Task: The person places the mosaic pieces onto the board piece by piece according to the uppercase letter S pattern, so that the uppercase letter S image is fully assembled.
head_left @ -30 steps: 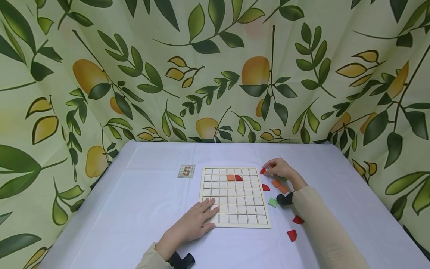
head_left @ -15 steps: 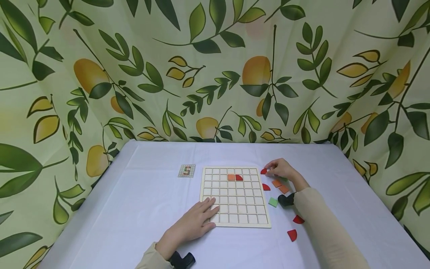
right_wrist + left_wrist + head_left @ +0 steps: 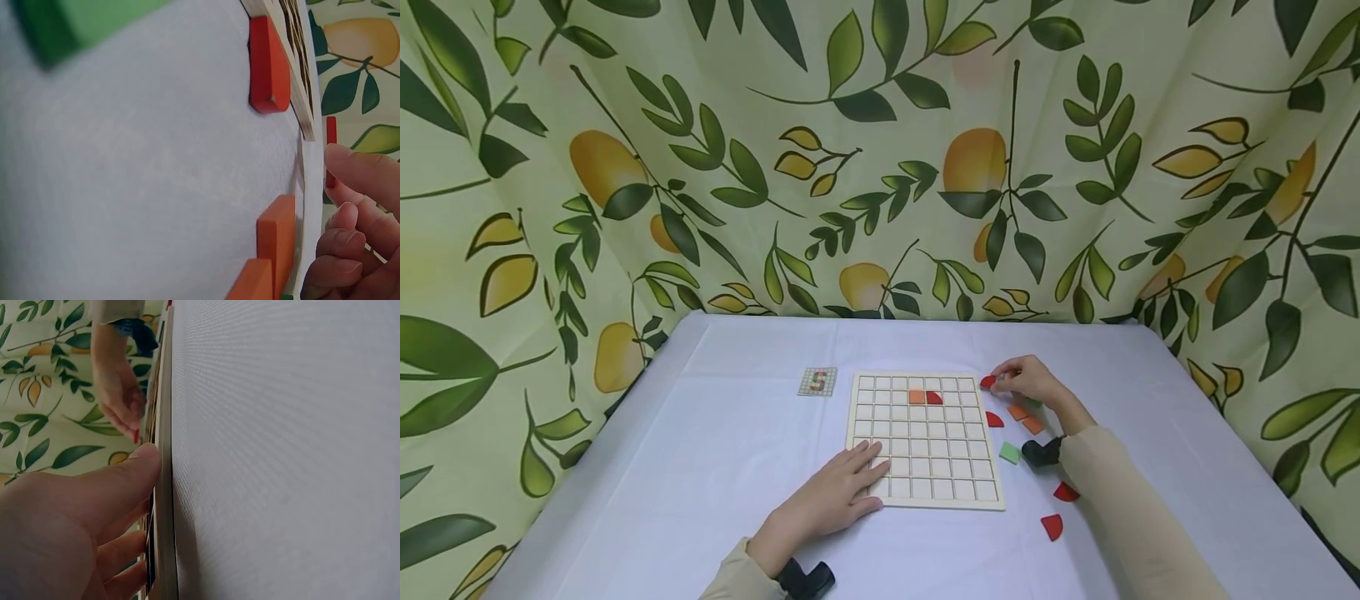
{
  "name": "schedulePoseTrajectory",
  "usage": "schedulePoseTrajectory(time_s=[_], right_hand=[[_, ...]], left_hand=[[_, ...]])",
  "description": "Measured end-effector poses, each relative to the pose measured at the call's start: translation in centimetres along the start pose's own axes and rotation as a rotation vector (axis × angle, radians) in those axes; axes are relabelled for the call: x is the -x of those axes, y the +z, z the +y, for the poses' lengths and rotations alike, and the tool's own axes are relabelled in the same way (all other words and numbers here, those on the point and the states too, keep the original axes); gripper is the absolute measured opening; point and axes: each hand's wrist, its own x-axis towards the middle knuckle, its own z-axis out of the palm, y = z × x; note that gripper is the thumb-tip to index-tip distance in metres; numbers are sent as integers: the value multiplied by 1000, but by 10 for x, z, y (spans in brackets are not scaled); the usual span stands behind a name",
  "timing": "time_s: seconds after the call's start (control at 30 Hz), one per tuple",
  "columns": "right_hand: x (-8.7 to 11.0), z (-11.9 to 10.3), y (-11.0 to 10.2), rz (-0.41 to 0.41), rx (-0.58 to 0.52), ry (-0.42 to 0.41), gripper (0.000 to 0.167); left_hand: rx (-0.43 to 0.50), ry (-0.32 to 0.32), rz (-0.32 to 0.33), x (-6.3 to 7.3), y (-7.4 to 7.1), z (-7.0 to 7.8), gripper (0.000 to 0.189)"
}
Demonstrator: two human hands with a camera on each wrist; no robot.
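Observation:
My right hand [image 3: 1028, 380] pinches a red quarter-circle block [image 3: 987, 382] between thumb and fingertips, just off the far right corner of a pale wooden grid board [image 3: 938, 451]. The right wrist view shows this block [image 3: 331, 130] edge-on and raised from the table. On the board's near left part rests my left hand [image 3: 837, 492], fingers spread; in the left wrist view its thumb [image 3: 144, 464] lies along the board's edge. An orange square [image 3: 917, 397] and another red quarter-circle [image 3: 934, 398] sit side by side in grid cells of an upper row.
Right of the board lie a red quarter-circle [image 3: 994, 419], two orange squares [image 3: 277, 232], and a green square [image 3: 1010, 452]. Two more red quarter-circles, one at the front [image 3: 1052, 527], lie nearer me. A small gridded pattern card [image 3: 817, 382] is left of the board.
My right hand has shifted very slightly to the right, its wrist a little nearer to me, still pinching the red block. My left hand stays in place.

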Motion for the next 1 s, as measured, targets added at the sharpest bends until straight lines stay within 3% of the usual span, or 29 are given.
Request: schedulePoseTrajectory(time_s=[0.5,1.0], right_hand=[[7,-12,8,-25,-68,12,34],[11,-21,17,-11,-67,-16,33]], left_hand=[[6,20,-14,-2,1,0,53],[26,23,5,-2,2,0,49]])
